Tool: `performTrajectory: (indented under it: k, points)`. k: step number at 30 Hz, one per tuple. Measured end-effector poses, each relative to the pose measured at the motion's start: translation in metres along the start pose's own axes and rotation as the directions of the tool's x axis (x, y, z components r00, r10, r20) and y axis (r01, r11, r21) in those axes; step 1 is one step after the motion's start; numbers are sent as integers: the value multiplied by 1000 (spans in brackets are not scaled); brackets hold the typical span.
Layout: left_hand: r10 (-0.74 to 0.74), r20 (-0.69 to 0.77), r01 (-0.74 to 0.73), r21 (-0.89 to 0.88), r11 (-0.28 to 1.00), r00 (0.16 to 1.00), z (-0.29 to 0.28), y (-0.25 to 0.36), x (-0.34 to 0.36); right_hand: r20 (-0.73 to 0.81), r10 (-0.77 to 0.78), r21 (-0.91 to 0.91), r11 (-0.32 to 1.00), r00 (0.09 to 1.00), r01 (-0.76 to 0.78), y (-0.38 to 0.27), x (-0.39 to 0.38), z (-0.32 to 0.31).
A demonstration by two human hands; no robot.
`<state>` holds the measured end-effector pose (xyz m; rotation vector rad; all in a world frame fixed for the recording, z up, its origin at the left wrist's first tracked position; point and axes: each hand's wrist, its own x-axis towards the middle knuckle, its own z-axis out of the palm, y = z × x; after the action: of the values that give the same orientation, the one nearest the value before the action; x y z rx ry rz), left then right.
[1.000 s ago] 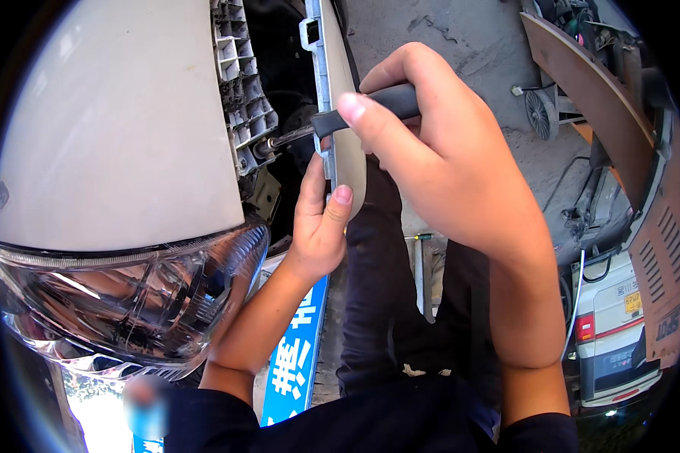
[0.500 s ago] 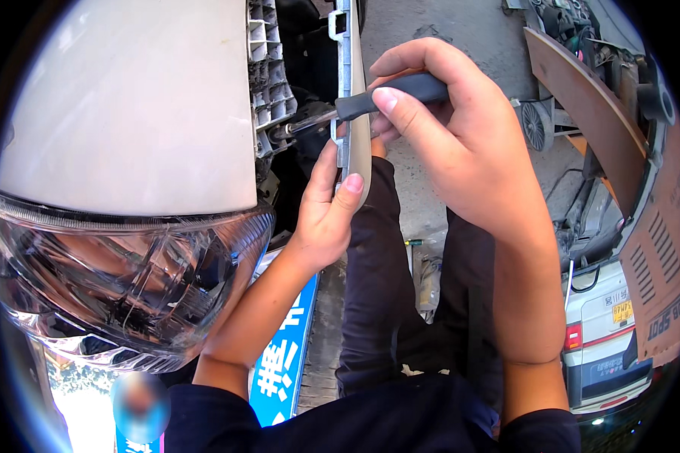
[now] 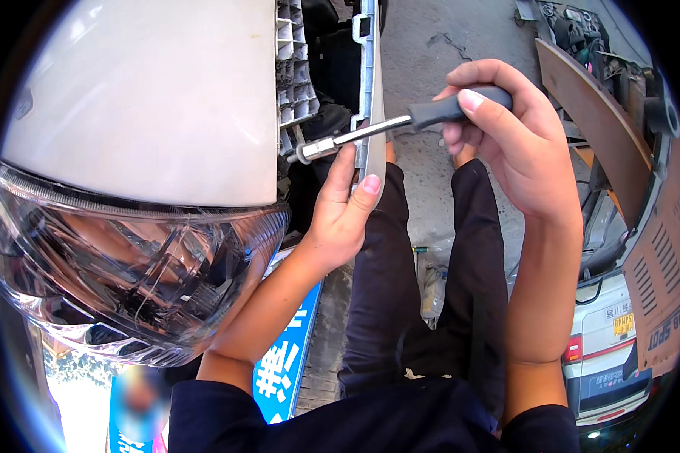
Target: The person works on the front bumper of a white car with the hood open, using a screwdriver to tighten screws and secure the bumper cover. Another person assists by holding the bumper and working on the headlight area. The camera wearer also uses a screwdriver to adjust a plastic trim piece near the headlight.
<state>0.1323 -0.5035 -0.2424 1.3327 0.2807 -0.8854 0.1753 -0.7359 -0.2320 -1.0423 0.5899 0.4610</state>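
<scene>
My right hand (image 3: 525,143) is closed round the black handle of a nut driver (image 3: 385,126). Its metal shaft slants across the panel edge, and a small bolt (image 3: 293,158) seems to stick out of the socket at its tip. My left hand (image 3: 344,208) pinches the lower end of a pale car panel (image 3: 376,143), thumb on the outer face and fingers on the inner side. Beyond the tip lies a dark gap beside a grey ribbed plastic bracket (image 3: 296,83). What sits deep in the gap is hidden.
A large headlight (image 3: 143,272) and a pale body panel (image 3: 143,98) fill the left. Below my left forearm is a blue sign (image 3: 283,370). A brown board (image 3: 593,106), a cardboard piece (image 3: 661,264) and a white vehicle (image 3: 608,347) stand at the right.
My right hand has drawn the nut driver back to the right, out of the gap, so its socket end now shows. My left hand keeps its hold on the panel.
</scene>
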Motion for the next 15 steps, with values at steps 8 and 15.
performTrajectory:
  k: [8, 15]
  points:
    - [302, -44, -291, 162, 943, 952, 0, 9, -4, -32, 125, 335, 936, 992, -107, 43, -17, -40]
    - [390, 21, -363, 410, 837, 921, -7, 9, -1, -19, 177, 393, 906, 984, -155, 64, -24, -43]
